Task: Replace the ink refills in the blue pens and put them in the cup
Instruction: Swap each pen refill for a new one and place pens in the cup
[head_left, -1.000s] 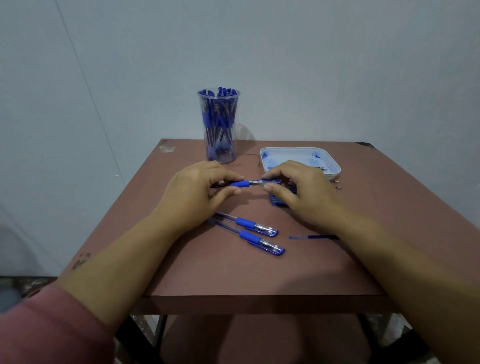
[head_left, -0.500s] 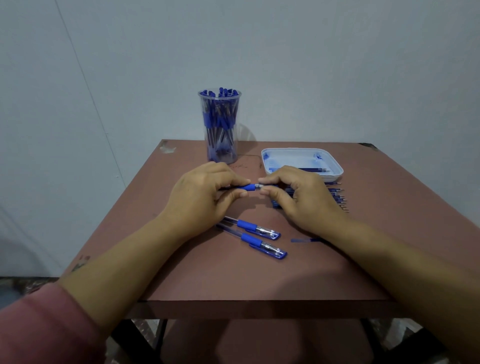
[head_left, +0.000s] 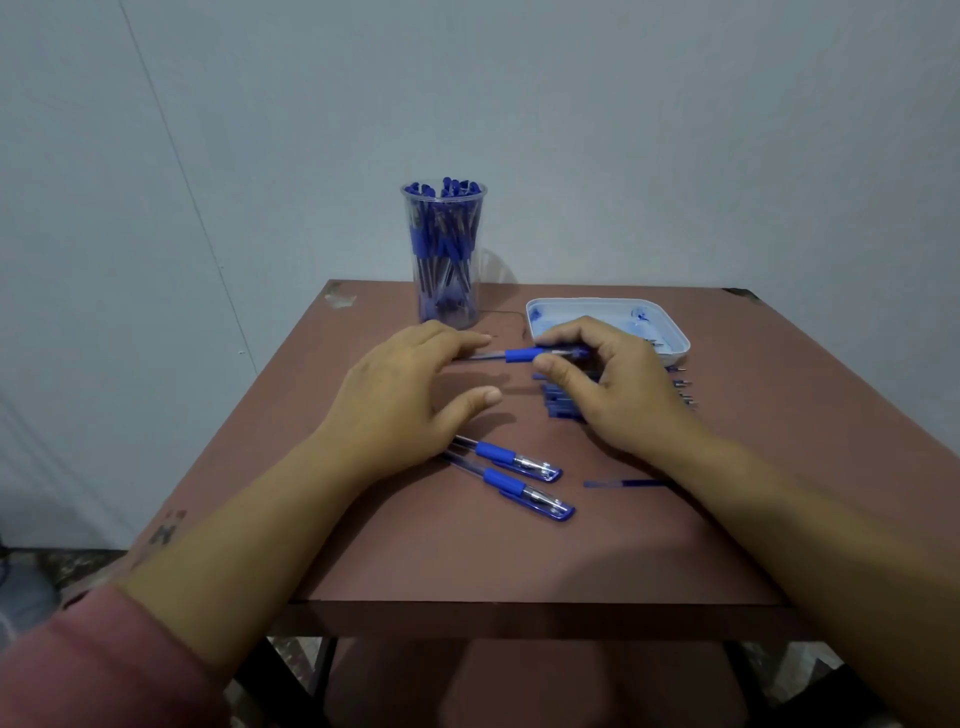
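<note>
My right hand (head_left: 613, 384) pinches a blue pen (head_left: 519, 355) by its tip end and holds it level above the table. My left hand (head_left: 405, 389) hovers beside the pen's barrel with fingers spread and relaxed, holding nothing. Two more capped blue pens (head_left: 519, 475) lie side by side on the brown table (head_left: 519, 551) in front of my left hand. A clear cup (head_left: 443, 254) full of blue pens stands at the back. A pile of blue refills (head_left: 563, 402) lies under my right hand, partly hidden.
A white tray (head_left: 670, 338) with blue ink stains sits at the back right. One loose refill (head_left: 623, 484) lies by my right forearm. A grey wall rises behind the table.
My left hand has let go of the pen and opened, drawing back to the left. My right hand keeps hold of the pen.
</note>
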